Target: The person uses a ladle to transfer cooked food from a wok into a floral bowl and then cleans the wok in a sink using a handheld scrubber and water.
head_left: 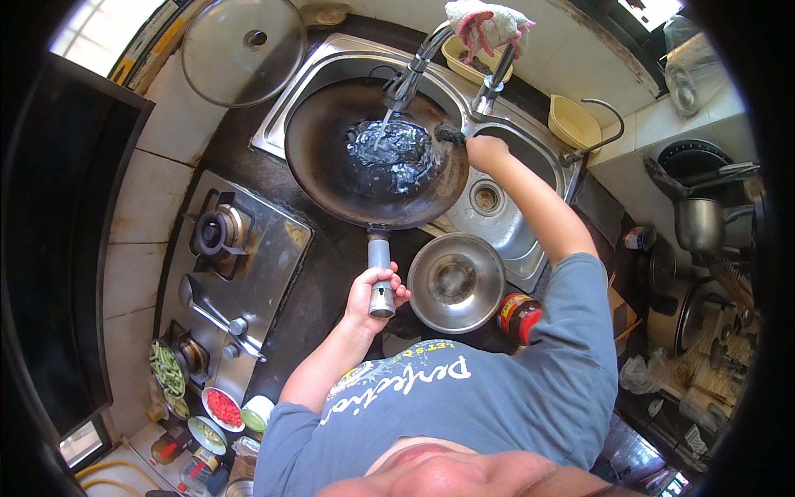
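Note:
A large dark wok (319,178) rests over the left basin of the steel sink (273,124), its handle toward me. My left hand (377,296) is wrapped round the grey wok handle (379,252). From the faucet (403,89) a stream of water falls into the wok, where a rippling pool (396,156) lies in the bottom. At the wok's right rim, my right hand (487,154) is closed on a dark, fuzzy scrubber (450,132). Its fingers are partly hidden, and the scrubber touches the inner wall near the rim.
A steel bowl (456,283) and a red-lidded jar (519,316) stand near my body. To the left is a gas stove (236,257) with a ladle (211,308) and bowls of cut food (224,410). A glass lid (243,54) leans at the back left.

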A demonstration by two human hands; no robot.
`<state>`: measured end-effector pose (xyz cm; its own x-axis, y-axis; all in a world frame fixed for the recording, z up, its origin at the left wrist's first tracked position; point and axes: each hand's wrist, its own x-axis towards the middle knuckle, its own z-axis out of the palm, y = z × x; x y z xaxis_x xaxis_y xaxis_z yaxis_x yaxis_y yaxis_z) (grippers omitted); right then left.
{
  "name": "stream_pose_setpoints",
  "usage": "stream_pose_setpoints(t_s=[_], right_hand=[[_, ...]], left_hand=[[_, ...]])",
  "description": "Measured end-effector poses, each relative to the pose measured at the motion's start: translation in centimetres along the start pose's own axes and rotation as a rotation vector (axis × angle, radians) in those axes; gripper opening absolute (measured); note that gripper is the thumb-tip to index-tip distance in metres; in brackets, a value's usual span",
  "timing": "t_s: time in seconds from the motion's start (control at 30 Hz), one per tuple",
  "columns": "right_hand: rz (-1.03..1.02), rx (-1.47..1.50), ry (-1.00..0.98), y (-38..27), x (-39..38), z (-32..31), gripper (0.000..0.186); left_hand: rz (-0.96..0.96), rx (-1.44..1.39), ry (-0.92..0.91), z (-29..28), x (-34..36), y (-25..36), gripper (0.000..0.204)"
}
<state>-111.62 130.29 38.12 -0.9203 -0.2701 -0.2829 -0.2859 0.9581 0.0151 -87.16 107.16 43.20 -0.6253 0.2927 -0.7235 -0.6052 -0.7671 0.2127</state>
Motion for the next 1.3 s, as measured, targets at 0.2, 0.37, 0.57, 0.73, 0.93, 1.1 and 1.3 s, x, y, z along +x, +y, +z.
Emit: stream_pose_setpoints(t_s=[0.2,0.37,0.57,0.73,0.93,1.1,1.3], right_hand=[[-0.250,0.053,-0.392,-2.7,-3.5,-1.0,0.025],[-0.020,0.058,-0.156,-2.8,3.0,0.8,0.025],[-0.128,0.724,0.258,-13.5,12.0,5.2,0.032],[-0.289,1.107,-0.606,-16.7,6.4,0.4,0.025],[-0.565,0.165,-0.656,-6.1,1.5,-2.7,0.022],[-0.063,0.161,-0.234,-7.2,5.2,0.3,0.026],[-0.091,0.726,-0.301,-15.2,5.9,1.4,0.023]], left_hand=[[0.003,-0.028,0.003,-0.9,0.2,0.0,0.016],[-0.005,-0.051,-0.057,-0.9,0.3,0.2,0.021],[-0.026,0.054,-0.037,-0.6,0.2,0.1,0.019],[-0.030,0.082,-0.040,-0.6,0.6,0.4,0.019],[0.013,0.058,-0.018,-0.9,0.8,-0.5,0.019],[0.015,0.057,-0.022,-0.9,0.4,0.0,0.018],[0.005,0.073,-0.017,0.0,0.8,-0.1,0.018]])
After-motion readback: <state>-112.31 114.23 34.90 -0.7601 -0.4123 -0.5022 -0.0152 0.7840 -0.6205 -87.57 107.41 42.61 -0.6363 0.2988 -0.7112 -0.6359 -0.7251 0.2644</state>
